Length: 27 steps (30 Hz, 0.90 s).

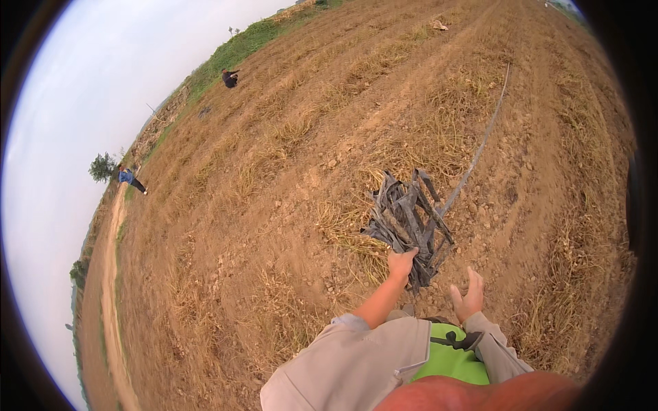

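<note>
My left hand (402, 264) is closed round a bundle of flat black drip tape (404, 216), folded in many loops and dusty with soil. The loops fan out beyond my fingers, over dry straw. From the bundle a long grey strip of the tape (483, 144) runs away across the field to the far right. My right hand (470, 296) is just right of the bundle, apart from it, with its thumb and fingers spread and nothing in it.
Rows of dry, yellowed plants (295, 130) cross the brown soil. One person (230, 78) crouches at the far field edge; another person in blue (130, 178) is at the left near a dirt track (113, 294). A pale object (439, 25) lies far off.
</note>
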Each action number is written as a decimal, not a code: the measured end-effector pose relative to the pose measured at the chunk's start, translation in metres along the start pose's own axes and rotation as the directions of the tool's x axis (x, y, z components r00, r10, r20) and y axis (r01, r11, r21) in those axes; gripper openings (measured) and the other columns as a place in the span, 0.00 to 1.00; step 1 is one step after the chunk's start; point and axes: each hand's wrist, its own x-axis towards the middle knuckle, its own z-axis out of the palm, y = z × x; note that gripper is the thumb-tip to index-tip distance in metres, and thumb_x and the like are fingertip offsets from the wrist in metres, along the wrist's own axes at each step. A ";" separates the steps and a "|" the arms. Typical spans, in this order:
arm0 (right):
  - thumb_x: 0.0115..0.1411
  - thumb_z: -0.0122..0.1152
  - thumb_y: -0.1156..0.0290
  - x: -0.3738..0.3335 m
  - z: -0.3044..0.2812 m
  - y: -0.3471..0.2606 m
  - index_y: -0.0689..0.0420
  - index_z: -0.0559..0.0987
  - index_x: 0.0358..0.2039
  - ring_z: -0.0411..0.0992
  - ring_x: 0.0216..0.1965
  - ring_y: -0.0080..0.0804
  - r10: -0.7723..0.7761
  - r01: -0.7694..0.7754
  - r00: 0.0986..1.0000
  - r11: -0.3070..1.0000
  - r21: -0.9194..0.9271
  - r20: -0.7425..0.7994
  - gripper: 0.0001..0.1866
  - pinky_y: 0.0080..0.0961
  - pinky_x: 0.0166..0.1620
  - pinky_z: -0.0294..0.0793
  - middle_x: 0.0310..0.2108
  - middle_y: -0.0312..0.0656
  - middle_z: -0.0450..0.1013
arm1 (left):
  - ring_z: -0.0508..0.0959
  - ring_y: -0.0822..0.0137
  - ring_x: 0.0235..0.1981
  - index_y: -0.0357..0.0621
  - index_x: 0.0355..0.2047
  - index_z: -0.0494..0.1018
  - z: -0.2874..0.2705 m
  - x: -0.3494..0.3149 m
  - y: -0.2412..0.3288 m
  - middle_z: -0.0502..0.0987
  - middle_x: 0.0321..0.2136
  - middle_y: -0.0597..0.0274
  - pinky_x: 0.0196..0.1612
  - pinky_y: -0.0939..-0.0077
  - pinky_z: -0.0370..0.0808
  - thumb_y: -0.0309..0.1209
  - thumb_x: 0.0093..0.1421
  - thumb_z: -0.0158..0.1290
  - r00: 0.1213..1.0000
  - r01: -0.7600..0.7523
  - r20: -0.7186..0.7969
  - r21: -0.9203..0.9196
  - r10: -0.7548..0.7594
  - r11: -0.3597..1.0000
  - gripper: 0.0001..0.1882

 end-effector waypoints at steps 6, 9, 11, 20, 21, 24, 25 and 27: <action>0.55 0.65 0.66 0.000 -0.003 0.002 0.62 0.60 0.63 0.65 0.54 0.48 0.046 -0.047 0.998 0.999 0.016 0.043 0.38 0.34 0.52 0.72 0.59 0.56 0.57 | 0.64 0.65 0.21 0.44 0.19 0.62 0.000 -0.001 -0.003 0.66 0.19 0.66 0.31 0.61 0.63 0.28 0.53 0.62 0.999 0.034 -0.014 -0.010 -0.035 0.999 0.17; 0.56 0.64 0.66 0.001 -0.003 0.005 0.63 0.59 0.63 0.63 0.56 0.49 0.053 -0.052 0.997 0.999 -0.011 0.055 0.38 0.35 0.52 0.71 0.59 0.56 0.57 | 0.63 0.66 0.20 0.44 0.19 0.60 -0.001 0.000 -0.004 0.63 0.17 0.67 0.30 0.61 0.62 0.29 0.53 0.63 0.998 0.049 0.029 -0.026 -0.048 0.998 0.20; 0.56 0.64 0.66 0.003 -0.002 0.007 0.63 0.59 0.63 0.62 0.56 0.50 0.067 -0.065 0.996 0.997 -0.047 0.055 0.38 0.36 0.52 0.71 0.59 0.55 0.56 | 0.63 0.67 0.19 0.45 0.18 0.59 -0.002 0.002 -0.004 0.62 0.16 0.67 0.28 0.61 0.61 0.30 0.53 0.63 0.999 0.020 0.039 -0.051 -0.018 0.999 0.21; 0.56 0.64 0.67 0.003 -0.001 0.010 0.61 0.58 0.64 0.61 0.57 0.50 -0.036 0.036 0.999 0.999 -0.035 0.019 0.38 0.35 0.51 0.72 0.60 0.55 0.55 | 0.61 0.68 0.17 0.44 0.14 0.58 0.001 0.011 -0.012 0.63 0.13 0.66 0.25 0.62 0.59 0.32 0.52 0.64 0.999 0.037 -0.001 -0.017 -0.037 0.999 0.24; 0.57 0.63 0.66 0.003 -0.001 0.009 0.61 0.58 0.64 0.61 0.58 0.51 -0.039 0.040 0.999 0.998 -0.049 0.024 0.37 0.36 0.52 0.71 0.60 0.55 0.55 | 0.62 0.68 0.17 0.44 0.14 0.58 0.002 0.012 -0.014 0.63 0.13 0.66 0.25 0.62 0.59 0.32 0.52 0.64 1.000 0.024 -0.013 -0.034 -0.024 0.999 0.24; 0.57 0.63 0.66 0.001 -0.002 0.006 0.61 0.59 0.64 0.60 0.58 0.52 0.044 -0.043 0.996 0.999 -0.018 0.074 0.37 0.39 0.55 0.68 0.60 0.55 0.55 | 0.63 0.67 0.18 0.43 0.15 0.59 0.003 0.013 -0.016 0.65 0.15 0.67 0.26 0.62 0.61 0.31 0.53 0.64 1.000 -0.004 -0.029 -0.025 0.004 1.000 0.22; 0.57 0.63 0.65 0.000 -0.003 0.005 0.61 0.59 0.64 0.60 0.59 0.52 0.079 -0.081 0.992 0.997 0.014 0.098 0.37 0.39 0.56 0.67 0.60 0.55 0.56 | 0.64 0.67 0.19 0.42 0.15 0.60 0.003 0.012 -0.016 0.65 0.16 0.67 0.27 0.62 0.61 0.31 0.53 0.64 1.000 -0.016 -0.024 -0.009 0.016 1.000 0.21; 0.57 0.63 0.65 -0.001 -0.005 0.003 0.61 0.59 0.63 0.60 0.59 0.52 0.095 -0.097 0.990 0.995 0.015 0.105 0.37 0.41 0.58 0.64 0.60 0.55 0.56 | 0.65 0.67 0.20 0.42 0.16 0.61 0.003 0.011 -0.017 0.66 0.17 0.67 0.28 0.61 0.62 0.31 0.53 0.63 0.996 -0.087 0.027 -0.098 0.090 0.991 0.20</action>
